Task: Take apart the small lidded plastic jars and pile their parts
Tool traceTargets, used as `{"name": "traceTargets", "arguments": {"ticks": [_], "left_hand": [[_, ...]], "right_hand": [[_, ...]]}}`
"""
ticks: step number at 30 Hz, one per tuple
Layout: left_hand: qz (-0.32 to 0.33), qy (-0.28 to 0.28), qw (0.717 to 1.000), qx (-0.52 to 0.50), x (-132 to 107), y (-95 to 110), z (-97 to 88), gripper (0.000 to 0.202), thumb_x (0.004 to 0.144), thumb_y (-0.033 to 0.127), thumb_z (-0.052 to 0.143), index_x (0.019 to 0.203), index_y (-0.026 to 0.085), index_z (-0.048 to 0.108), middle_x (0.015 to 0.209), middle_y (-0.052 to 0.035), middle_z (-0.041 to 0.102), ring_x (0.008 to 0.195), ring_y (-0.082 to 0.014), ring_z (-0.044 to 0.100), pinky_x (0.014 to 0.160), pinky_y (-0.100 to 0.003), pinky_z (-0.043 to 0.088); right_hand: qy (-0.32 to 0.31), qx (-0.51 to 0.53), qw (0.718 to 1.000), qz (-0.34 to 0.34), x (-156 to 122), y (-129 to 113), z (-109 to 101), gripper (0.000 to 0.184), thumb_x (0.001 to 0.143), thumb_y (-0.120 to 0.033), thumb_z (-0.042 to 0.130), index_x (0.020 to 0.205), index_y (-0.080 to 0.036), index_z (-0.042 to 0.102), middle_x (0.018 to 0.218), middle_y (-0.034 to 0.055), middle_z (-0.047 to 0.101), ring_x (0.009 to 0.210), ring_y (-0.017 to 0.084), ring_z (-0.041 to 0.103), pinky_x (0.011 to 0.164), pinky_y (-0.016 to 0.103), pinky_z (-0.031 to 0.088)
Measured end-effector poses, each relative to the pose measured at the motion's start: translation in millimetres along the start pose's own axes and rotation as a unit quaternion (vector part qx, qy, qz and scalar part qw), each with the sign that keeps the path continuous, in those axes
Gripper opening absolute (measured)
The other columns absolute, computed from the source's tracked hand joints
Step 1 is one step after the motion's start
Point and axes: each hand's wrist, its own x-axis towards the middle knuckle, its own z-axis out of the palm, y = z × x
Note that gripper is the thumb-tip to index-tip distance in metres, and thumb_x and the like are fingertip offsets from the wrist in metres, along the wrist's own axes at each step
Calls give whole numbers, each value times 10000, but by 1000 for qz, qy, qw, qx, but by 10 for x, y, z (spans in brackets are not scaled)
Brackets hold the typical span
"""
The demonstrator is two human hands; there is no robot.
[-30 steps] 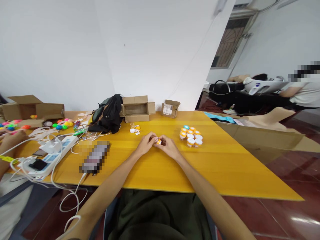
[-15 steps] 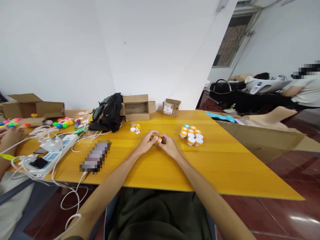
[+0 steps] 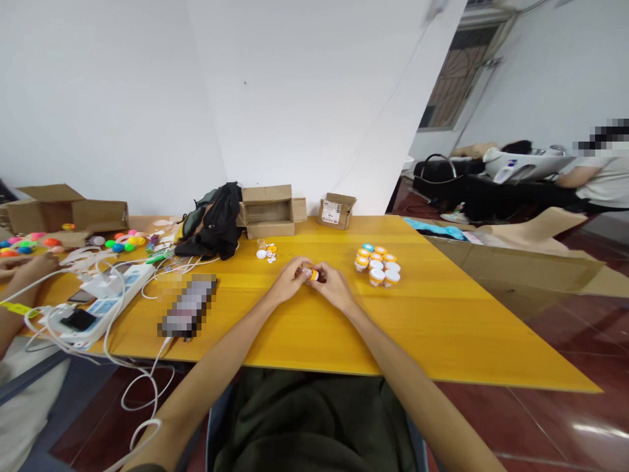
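The left hand (image 3: 291, 280) and right hand (image 3: 333, 286) pinch one jar (image 3: 314, 275) between their fingers over the tabletop (image 3: 304, 334); at least nine jars (image 3: 376, 265) cluster rightward; two boxes (image 3: 270, 230) stand beyond.

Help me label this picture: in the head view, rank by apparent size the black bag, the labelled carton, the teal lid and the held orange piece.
1. Black bag
2. Labelled carton
Smallest, order unsure: teal lid and orange piece, which the left hand and right hand partly cover.
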Motion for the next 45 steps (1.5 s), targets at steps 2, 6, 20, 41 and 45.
{"name": "traceTargets", "arguments": {"ticks": [2, 6, 20, 41, 45], "left_hand": [[-36, 5, 999, 32, -4, 10, -10, 285, 930, 431, 452, 900, 200, 616, 725, 5, 606, 681, -162, 556, 701, -277, 457], [-48, -10, 998, 44, -23, 18, -17, 305, 934, 458, 442, 985, 210, 613, 794, 0, 638, 749, -173, 583, 750, -283, 458], [-71, 3, 996, 50, -6, 13, -13, 264, 910, 441, 474, 806, 209, 547, 673, 37, 569, 637, -140, 524, 640, -253, 407], [-71, 10, 995, 65, 18, -21, -7, 329, 900, 469, 472, 721, 200, 536, 618, 39, 534, 618, -138, 499, 617, -253, 380], [-96, 44, 987, 117, 26, -33, -13, 468, 911, 543, 415, 593, 206, 477, 541, 27, 473, 581, -148, 461, 591, -272, 345]], "right_hand": [[-3, -2, 1000, -3, 0, 16, 10, 213, 640, -329, 687, 801, -224, 594, 724, -18, 680, 667, 180, 616, 650, 309, 485], [5, -8, 1000, -5, 1, 33, 11, 186, 645, -298, 661, 805, -227, 597, 735, -17, 684, 677, 188, 624, 660, 318, 494], [7, -20, 999, -35, -6, 54, 18, 191, 659, -281, 660, 836, -231, 608, 766, -14, 684, 674, 174, 611, 660, 307, 495], [14, -30, 999, -42, -6, 31, 13, 198, 675, -283, 686, 843, -225, 600, 794, -4, 679, 694, 173, 617, 673, 307, 505], [10, -42, 997, -58, -12, 30, 13, 192, 680, -275, 682, 852, -228, 610, 804, 1, 681, 699, 175, 616, 685, 311, 507]]}}
